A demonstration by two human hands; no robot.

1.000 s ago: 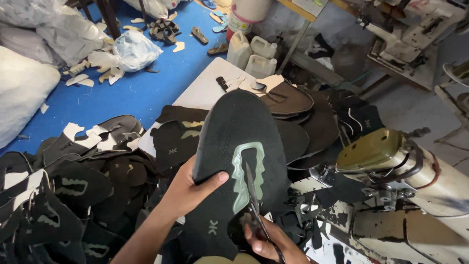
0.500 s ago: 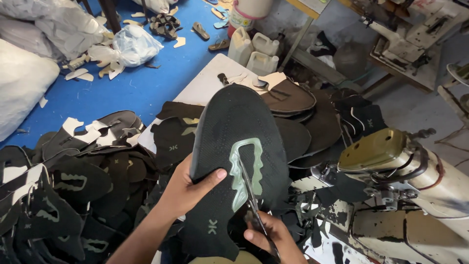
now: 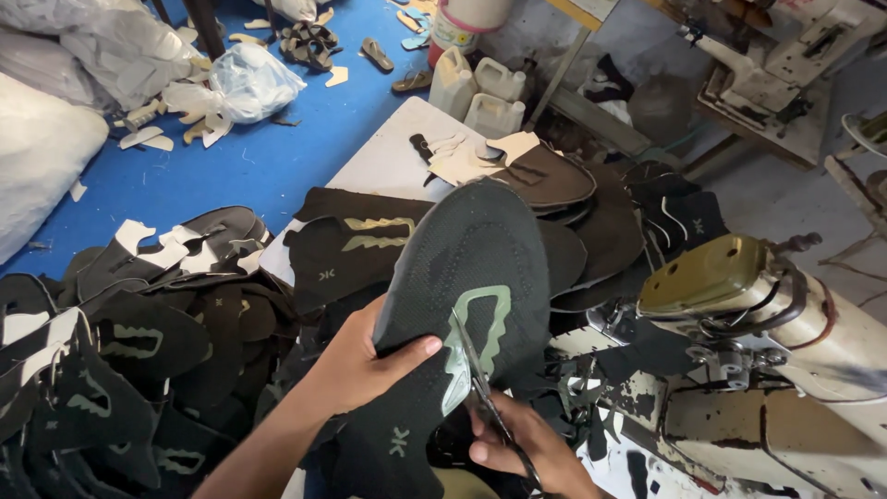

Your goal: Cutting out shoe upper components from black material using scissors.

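1. Top centre, on the floor past the table's far end — three whitish plastic jugs [image 3: 480,92] with handles, standing close together.
2. Just behind them, a round white tub [image 3: 467,23] with a pink band around it; its top is cut off by the frame edge.
3. Upper left on the blue floor, a crumpled clear plastic bag [image 3: 249,81], knotted, with pale contents.
4. Far left — big white sacks [image 3: 42,157], bulging, partly out of frame.
5. No signs or screens show.

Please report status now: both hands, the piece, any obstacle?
Left hand grips black shoe upper. Right hand holds scissors, blades on green patch. Sewing machine close at right.
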